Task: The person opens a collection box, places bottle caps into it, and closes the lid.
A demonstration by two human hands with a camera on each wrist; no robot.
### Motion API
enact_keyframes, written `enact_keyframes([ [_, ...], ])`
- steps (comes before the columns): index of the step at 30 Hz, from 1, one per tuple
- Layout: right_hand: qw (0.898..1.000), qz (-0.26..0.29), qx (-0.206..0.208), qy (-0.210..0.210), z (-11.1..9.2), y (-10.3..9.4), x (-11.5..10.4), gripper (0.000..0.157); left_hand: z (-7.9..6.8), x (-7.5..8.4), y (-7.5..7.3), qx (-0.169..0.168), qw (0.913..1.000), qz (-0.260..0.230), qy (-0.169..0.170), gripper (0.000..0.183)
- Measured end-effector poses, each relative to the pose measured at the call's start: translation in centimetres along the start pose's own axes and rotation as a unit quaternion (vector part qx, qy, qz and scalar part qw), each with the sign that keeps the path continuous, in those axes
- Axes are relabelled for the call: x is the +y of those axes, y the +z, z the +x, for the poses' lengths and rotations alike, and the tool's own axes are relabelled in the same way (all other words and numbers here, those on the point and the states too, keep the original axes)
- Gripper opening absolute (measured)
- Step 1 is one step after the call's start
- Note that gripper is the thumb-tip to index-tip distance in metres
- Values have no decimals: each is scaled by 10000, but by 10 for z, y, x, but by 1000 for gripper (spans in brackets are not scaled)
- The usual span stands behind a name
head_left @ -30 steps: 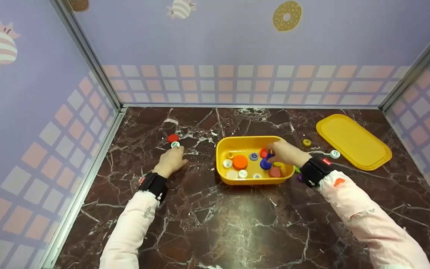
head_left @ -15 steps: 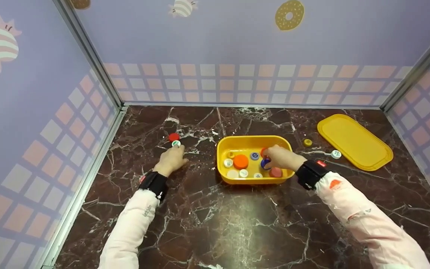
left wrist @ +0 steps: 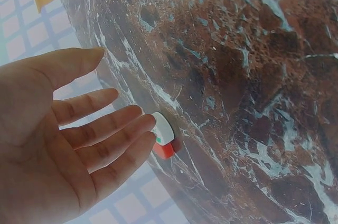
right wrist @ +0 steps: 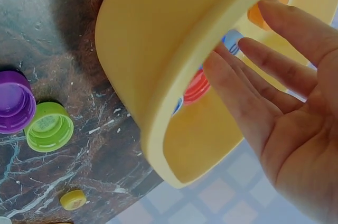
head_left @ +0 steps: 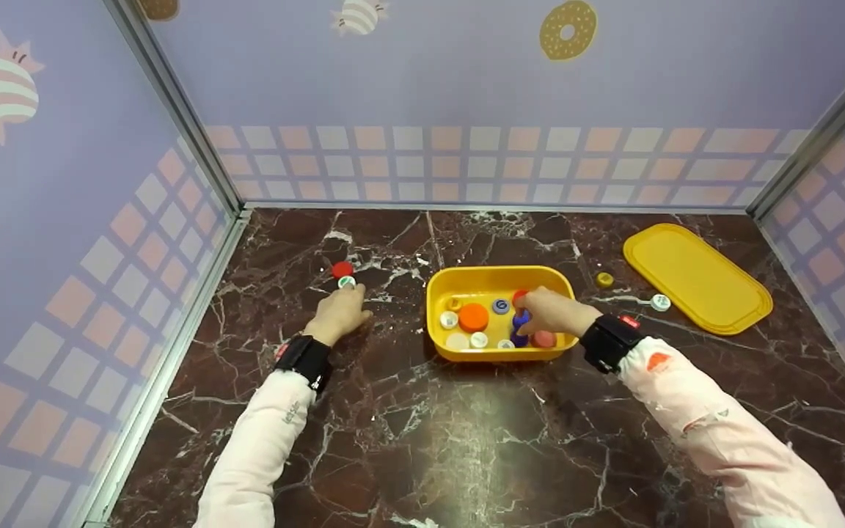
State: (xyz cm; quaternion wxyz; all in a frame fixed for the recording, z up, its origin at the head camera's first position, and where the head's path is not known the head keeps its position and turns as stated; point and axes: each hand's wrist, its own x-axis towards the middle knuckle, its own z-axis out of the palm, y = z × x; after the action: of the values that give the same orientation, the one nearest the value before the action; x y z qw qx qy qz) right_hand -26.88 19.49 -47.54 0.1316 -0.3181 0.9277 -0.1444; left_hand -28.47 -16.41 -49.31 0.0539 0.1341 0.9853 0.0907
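Right hand (head_left: 553,309): reaching into the yellow rounded-rectangular plastic tub (head_left: 481,356), fingertips among blue round plastic caps (head_left: 518,339) inside it; whether it pinches one cannot be determined. Risk: lifting too low could catch the rim, dropping a cap or tipping the tub. Left hand (head_left: 338,315): fingers spread, nearly straight, at a white round cap with green marking (left wrist: 165,130); contact unconfirmed. Risk: a careless nudge could drive it into the neighbouring red round cap (head_left: 342,270), both sliding on the glossy marble-patterned bench (head_left: 393,440).
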Motion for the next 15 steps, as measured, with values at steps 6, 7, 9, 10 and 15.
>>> enact_keyframes([
  [6, 9994, 131, 254, -178, 0, -5, 4, 19, 1, 2, 0, -45, 10000, 6, -15, 40],
  [7, 9994, 147, 265, -188, 0, -5, 4, 20, 1, 2, 1, -42, 10000, -2, -16, 40],
  [9, 9994, 190, 245, -167, -1, -5, 5, 20, 1, 3, 2, -30, 10000, -35, -33, 40],
  [10, 9994, 205, 227, -158, -1, -5, 5, 20, 1, 3, 3, -20, 10000, -55, -49, 40],
  [15, 9995, 229, 229, -51, -3, -6, 5, 25, 1, 2, 9, 90, 9999, -104, -86, 39],
])
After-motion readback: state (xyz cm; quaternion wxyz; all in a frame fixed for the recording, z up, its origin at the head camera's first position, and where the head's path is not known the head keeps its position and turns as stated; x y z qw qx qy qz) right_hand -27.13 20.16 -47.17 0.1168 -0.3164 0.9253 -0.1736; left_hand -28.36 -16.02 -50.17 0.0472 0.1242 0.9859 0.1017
